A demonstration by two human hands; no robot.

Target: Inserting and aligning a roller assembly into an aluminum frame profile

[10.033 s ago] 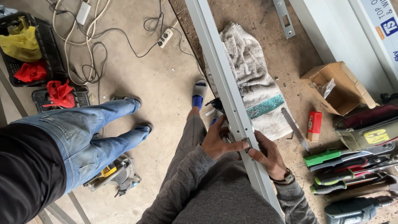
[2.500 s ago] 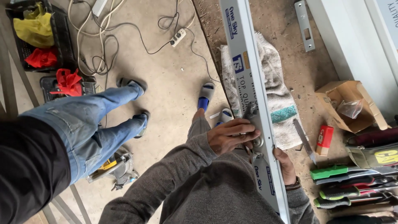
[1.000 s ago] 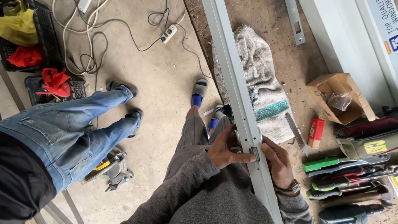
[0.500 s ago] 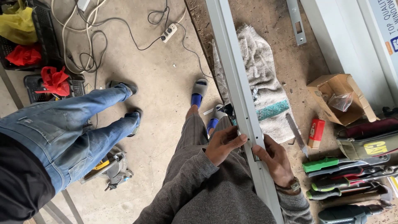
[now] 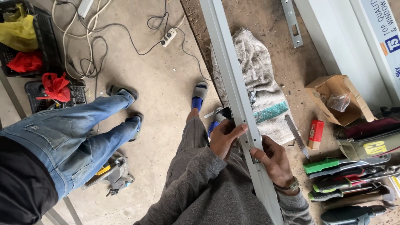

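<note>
The long bar (image 5: 233, 83) looks like smooth, matt grey metal; at its 3 o'clock lies a rough, nubby cloth towel (image 5: 260, 79); further that way a box (image 5: 333, 98) of dull brown cardboard; the floor (image 5: 158, 83) is rough concrete.

My long grey-white metal profile (image 5: 233, 91) runs out past the top and bottom edges. It hides part of my left fingers (image 5: 235, 130) and right palm (image 5: 273, 160). The small part at the slot under them is too small to tell.
</note>
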